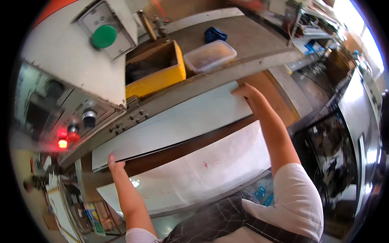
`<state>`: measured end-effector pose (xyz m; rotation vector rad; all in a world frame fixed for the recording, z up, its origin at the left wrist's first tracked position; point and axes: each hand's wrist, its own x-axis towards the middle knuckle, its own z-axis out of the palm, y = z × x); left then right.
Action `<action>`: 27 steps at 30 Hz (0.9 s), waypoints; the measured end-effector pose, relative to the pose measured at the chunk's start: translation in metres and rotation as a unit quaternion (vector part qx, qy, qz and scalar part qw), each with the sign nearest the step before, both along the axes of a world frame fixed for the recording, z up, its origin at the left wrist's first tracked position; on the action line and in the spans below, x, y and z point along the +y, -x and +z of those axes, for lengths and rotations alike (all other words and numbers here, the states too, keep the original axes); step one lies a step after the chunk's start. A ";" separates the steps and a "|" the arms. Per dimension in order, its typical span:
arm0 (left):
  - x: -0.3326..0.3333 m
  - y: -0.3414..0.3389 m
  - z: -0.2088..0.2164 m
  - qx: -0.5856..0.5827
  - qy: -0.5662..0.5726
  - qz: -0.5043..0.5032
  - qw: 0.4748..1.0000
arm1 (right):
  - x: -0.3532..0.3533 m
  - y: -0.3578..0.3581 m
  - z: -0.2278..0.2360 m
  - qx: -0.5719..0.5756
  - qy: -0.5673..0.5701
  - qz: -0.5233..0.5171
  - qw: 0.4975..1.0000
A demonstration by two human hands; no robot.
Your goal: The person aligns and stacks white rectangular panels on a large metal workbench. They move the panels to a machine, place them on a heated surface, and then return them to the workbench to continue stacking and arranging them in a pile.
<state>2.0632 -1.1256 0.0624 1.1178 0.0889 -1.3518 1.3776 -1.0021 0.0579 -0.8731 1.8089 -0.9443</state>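
Observation:
A long, pale white panel [182, 115] with a dark front edge lies lengthwise across a brown board, partly under a metal beam. My left hand [116, 163] grips its near edge close to the left end, thumb on top and the other fingers mostly hidden. At the far right corner, my right hand [248, 92] is closed around the panel's end, with the fingertips at its edge. Between the panel and my body rests a glossy white sheet [194, 178] with small red marks; neither hand touches it.
At the left stands a machine housing with a green button [104, 36], a red button [73, 133] and a glowing red lamp [63, 143]. Beyond the metal beam [243, 60] are a yellow box [156, 80], a clear plastic container [210, 56] and a blue item [214, 35]. A dark cabinet [330, 146] stands right.

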 end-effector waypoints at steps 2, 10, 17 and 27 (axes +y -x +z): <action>-0.019 0.035 0.001 0.002 -0.005 -0.021 1.000 | -0.024 0.048 -0.054 0.076 0.113 -0.019 0.990; -0.009 0.005 -0.012 0.068 -0.009 0.015 0.998 | -0.064 -0.016 -0.012 0.263 0.195 -0.151 0.933; 0.055 -0.073 0.055 0.116 -0.144 -0.117 0.976 | -0.002 -0.039 0.034 0.453 -0.061 -0.072 0.887; -0.044 -0.305 -0.049 -0.735 -0.058 -0.247 0.629 | 0.050 -0.071 0.028 0.498 -0.045 -0.036 0.865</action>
